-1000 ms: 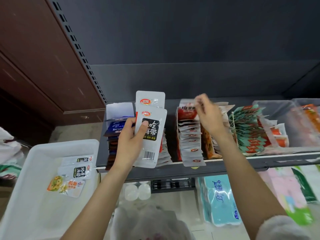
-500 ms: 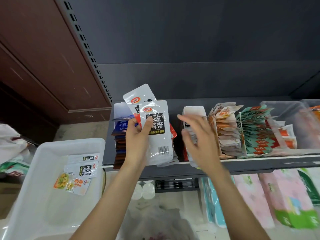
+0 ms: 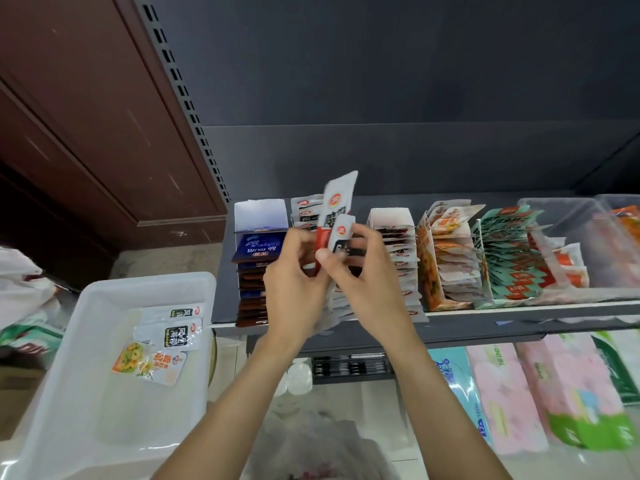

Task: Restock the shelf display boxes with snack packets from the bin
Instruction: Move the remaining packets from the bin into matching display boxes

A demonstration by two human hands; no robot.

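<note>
Both hands meet in front of the shelf [image 3: 485, 323]. My left hand [image 3: 294, 289] and my right hand [image 3: 367, 282] together grip two white snack packets [image 3: 337, 209] with red logos and black labels, held upright and edge-on above a display box of the same white packets [image 3: 304, 207]. To its left stands a box of blue and brown packets [image 3: 258, 251]; to its right a white box of red-and-white packets [image 3: 398, 251]. The white bin [image 3: 104, 393] at lower left holds three loose packets [image 3: 166, 337].
Further right on the shelf stand boxes of orange packets [image 3: 446, 258] and teal packets [image 3: 509, 258], then clear tubs [image 3: 588, 244]. Tissue packs [image 3: 540, 393] lie on the lower shelf. A plastic bag [image 3: 311, 445] sits below my arms. A brown wall panel [image 3: 86, 116] is at left.
My right hand has come left from the red-and-white box and joined my left hand on the white packets. The packets have turned edge-on.
</note>
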